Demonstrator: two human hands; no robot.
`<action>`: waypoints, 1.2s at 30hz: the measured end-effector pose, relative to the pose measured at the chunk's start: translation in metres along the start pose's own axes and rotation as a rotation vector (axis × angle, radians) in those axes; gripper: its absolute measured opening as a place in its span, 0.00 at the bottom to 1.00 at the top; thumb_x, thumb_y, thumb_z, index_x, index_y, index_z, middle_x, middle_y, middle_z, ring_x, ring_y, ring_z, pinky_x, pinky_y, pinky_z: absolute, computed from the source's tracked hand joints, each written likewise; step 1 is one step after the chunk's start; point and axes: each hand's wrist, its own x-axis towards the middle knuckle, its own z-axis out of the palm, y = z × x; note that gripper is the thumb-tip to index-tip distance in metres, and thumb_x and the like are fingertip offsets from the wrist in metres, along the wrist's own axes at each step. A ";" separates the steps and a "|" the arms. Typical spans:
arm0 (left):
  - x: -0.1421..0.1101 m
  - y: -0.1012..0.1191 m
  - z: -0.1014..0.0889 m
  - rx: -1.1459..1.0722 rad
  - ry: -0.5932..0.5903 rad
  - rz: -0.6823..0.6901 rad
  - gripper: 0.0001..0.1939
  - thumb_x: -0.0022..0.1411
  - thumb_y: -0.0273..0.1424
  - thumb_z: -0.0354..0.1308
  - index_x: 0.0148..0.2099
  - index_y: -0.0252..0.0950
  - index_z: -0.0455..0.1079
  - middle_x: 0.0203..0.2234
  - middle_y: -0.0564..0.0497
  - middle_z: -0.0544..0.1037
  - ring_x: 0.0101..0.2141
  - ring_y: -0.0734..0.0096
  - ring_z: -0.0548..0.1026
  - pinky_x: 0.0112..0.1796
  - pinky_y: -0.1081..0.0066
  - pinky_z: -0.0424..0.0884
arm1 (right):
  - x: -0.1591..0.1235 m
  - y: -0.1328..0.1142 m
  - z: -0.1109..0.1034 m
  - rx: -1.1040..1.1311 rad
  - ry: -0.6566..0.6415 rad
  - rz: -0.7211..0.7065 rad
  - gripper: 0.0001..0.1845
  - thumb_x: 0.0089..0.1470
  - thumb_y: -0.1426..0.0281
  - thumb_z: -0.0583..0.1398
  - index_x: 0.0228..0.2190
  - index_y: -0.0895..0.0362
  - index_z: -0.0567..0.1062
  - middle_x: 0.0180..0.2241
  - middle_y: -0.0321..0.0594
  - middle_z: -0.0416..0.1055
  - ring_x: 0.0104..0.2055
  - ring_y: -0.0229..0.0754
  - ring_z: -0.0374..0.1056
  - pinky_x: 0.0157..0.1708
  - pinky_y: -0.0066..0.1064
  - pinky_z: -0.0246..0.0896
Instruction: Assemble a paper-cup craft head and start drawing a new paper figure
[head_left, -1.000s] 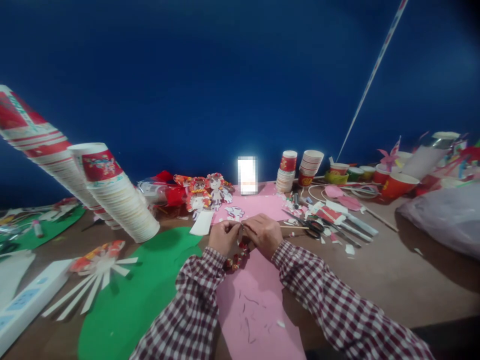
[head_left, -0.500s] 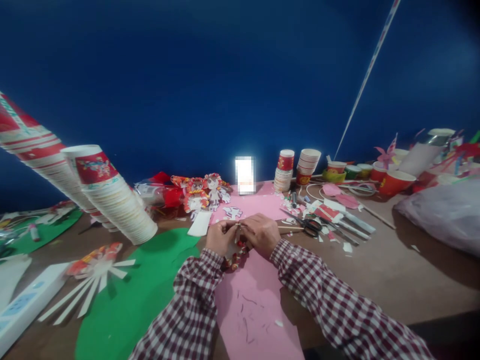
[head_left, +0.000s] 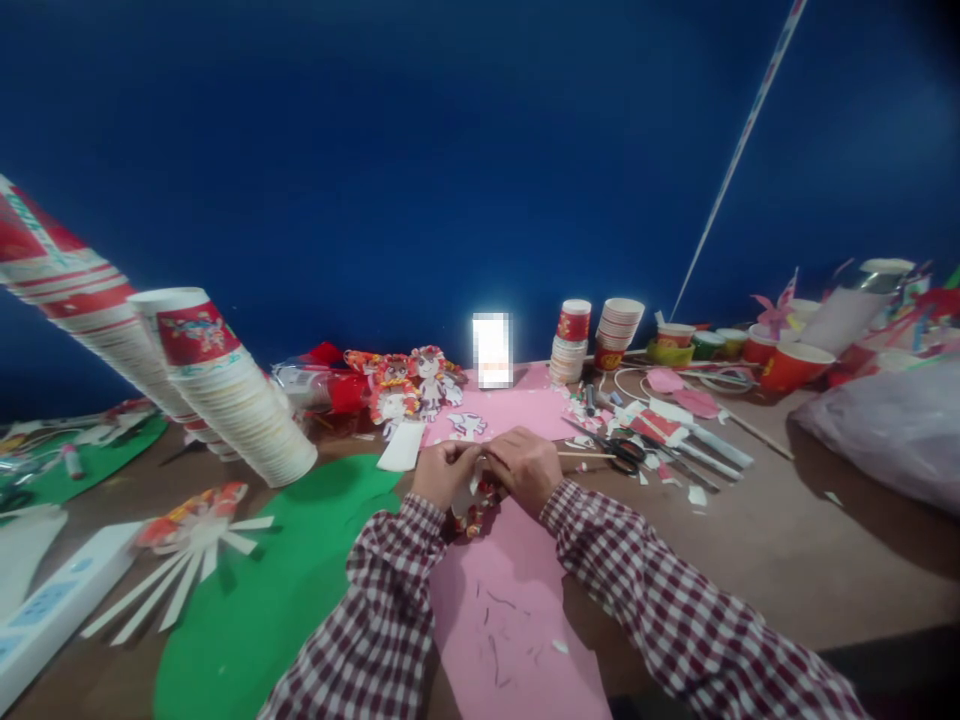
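Observation:
In the head view, both hands meet over the pink paper (head_left: 495, 620) at the middle of the table. My left hand (head_left: 444, 474) and my right hand (head_left: 527, 466) pinch a paper-cup craft (head_left: 471, 522) between them. Its rim of curled or folded red, yellow and white strips hangs below the fingers; the pinched part is mostly hidden. Just beyond the hands lies a white paper cutout figure (head_left: 466, 425) with dark outlines. Left of it is a white paper piece (head_left: 401, 446), and behind that stand several decorated cup figures (head_left: 394, 390).
Stacked paper cups (head_left: 225, 390) lean at the left, above a green sheet (head_left: 300, 560). A cup cut into strips (head_left: 199, 540) lies beside a white power strip (head_left: 67, 610). Black-handled scissors (head_left: 626, 456), paper scraps and more cups (head_left: 574, 340) are on the right; a plastic bag (head_left: 892, 430) is farther right.
My fingers have shifted slightly at the pinched part of the craft, with both hands staying in nearly the same place. The whole view has moved very slightly.

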 end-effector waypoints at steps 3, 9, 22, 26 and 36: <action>0.000 0.001 -0.001 0.002 0.014 0.000 0.14 0.51 0.37 0.53 0.29 0.31 0.73 0.23 0.49 0.77 0.26 0.70 0.73 0.28 0.74 0.68 | 0.000 -0.002 -0.001 -0.012 -0.011 -0.016 0.12 0.57 0.69 0.50 0.27 0.59 0.70 0.27 0.40 0.68 0.32 0.38 0.60 0.36 0.29 0.54; 0.000 0.003 -0.003 0.020 -0.013 0.024 0.13 0.51 0.35 0.53 0.30 0.31 0.73 0.24 0.49 0.77 0.27 0.70 0.73 0.30 0.73 0.68 | -0.001 -0.002 0.000 -0.016 -0.013 -0.034 0.12 0.57 0.68 0.50 0.27 0.59 0.70 0.27 0.40 0.67 0.32 0.38 0.59 0.36 0.30 0.55; 0.000 0.004 -0.007 0.213 -0.076 0.032 0.19 0.54 0.40 0.48 0.30 0.31 0.75 0.22 0.49 0.77 0.26 0.70 0.71 0.28 0.74 0.65 | -0.001 -0.002 0.001 -0.020 -0.034 -0.039 0.12 0.57 0.69 0.50 0.28 0.59 0.70 0.28 0.41 0.68 0.33 0.39 0.60 0.38 0.31 0.55; 0.001 0.001 -0.007 0.266 -0.075 0.057 0.21 0.55 0.42 0.47 0.28 0.31 0.74 0.20 0.50 0.75 0.23 0.72 0.69 0.25 0.75 0.62 | 0.000 -0.002 0.001 -0.036 -0.045 -0.034 0.12 0.57 0.69 0.50 0.27 0.59 0.69 0.28 0.41 0.67 0.32 0.39 0.59 0.37 0.31 0.55; -0.001 0.003 -0.004 0.235 -0.013 0.101 0.19 0.55 0.39 0.49 0.26 0.30 0.72 0.17 0.51 0.73 0.21 0.75 0.68 0.24 0.76 0.61 | 0.000 -0.001 -0.001 0.047 -0.019 -0.013 0.11 0.57 0.68 0.50 0.32 0.58 0.71 0.31 0.40 0.70 0.34 0.39 0.61 0.38 0.31 0.56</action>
